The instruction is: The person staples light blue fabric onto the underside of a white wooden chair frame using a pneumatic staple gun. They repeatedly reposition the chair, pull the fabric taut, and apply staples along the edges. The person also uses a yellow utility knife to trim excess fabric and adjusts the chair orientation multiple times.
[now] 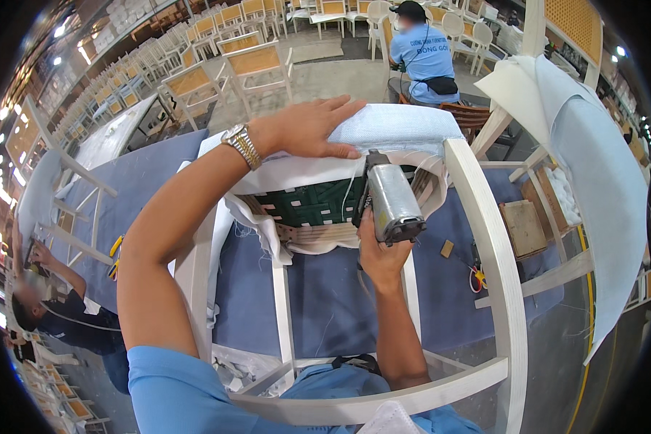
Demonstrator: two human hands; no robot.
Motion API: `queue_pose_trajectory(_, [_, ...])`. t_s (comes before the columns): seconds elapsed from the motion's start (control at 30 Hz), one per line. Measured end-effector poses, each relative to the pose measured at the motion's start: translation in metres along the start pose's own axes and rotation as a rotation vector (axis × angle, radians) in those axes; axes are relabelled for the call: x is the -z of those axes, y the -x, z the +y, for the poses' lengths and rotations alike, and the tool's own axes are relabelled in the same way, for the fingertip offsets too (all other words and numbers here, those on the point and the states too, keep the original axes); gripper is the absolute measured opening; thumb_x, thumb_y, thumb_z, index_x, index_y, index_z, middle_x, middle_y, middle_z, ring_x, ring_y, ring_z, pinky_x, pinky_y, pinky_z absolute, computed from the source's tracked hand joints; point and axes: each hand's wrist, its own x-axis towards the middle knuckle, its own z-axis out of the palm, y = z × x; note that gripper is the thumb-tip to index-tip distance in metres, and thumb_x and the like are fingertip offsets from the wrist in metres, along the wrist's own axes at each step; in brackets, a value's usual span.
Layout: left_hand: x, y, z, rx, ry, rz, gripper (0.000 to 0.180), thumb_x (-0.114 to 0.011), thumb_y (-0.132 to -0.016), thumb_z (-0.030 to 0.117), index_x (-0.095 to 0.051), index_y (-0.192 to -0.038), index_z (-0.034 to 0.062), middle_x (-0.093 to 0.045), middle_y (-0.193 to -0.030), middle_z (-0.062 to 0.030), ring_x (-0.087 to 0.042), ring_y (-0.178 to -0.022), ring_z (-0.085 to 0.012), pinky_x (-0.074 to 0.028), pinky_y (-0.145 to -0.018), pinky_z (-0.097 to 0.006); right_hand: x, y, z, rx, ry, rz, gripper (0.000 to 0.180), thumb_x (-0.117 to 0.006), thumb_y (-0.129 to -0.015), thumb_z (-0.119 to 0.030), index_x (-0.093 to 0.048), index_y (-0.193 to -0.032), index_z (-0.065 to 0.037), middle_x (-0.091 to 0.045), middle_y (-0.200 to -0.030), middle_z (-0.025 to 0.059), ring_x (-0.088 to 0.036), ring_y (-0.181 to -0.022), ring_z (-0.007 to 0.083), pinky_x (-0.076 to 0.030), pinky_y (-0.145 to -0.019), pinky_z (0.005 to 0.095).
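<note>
In the head view, the blue padded seat edge (405,130) lies ahead of me, long axis running left to right, my left hand (305,130) spread flat on it and nearer than my right. My right hand (385,254) grips a silver staple gun (393,199), nose pointing away toward that edge, just right of my left thumb; whether it touches, I can't tell.

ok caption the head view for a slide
Left hand on pale blue fabric seat, right hand gripping silver metal staple gun.
</note>
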Motion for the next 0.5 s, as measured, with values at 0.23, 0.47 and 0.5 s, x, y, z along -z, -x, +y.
queue_pose_trajectory(0.23, [0.001,0.009,0.009,-0.012,-0.086,0.044,0.097,-0.074,-0.085,0.031,-0.019,-0.162,0.0112,-0.03,-0.16,-0.0274,-0.041,-0.141,-0.0456,-0.036,-0.117,-0.048,-0.023,-0.01,-0.018,0.093,-0.027,-0.065,0.019,-0.076,-0.078,-0.003,-0.069,-0.095,0.002,-0.067,-0.101,0.0199,-0.067,-0.085,0.0387,-0.054,-0.076,0.0424])
queue_pose_trajectory(0.47, [-0.003,0.008,0.013,0.012,-0.063,0.041,0.1,-0.078,-0.08,0.021,-0.02,-0.161,0.0111,-0.032,-0.159,-0.0268,-0.041,-0.141,-0.0446,-0.037,-0.117,-0.047,-0.025,-0.008,-0.021,0.105,0.051,-0.128,0.037,-0.076,-0.071,0.0,-0.066,-0.107,0.003,-0.063,-0.111,0.0216,-0.065,-0.091,0.0408,-0.053,-0.08,0.0424])
queue_pose_trajectory(0.5, [-0.004,0.008,0.013,0.005,-0.07,0.049,0.101,-0.078,-0.08,0.021,-0.02,-0.161,0.011,-0.032,-0.159,-0.0267,-0.042,-0.141,-0.0445,-0.037,-0.116,-0.048,-0.025,-0.008,-0.02,0.069,0.041,-0.134,0.04,-0.076,-0.071,0.001,-0.065,-0.11,0.003,-0.063,-0.111,0.0216,-0.065,-0.091,0.0407,-0.053,-0.08,0.042])
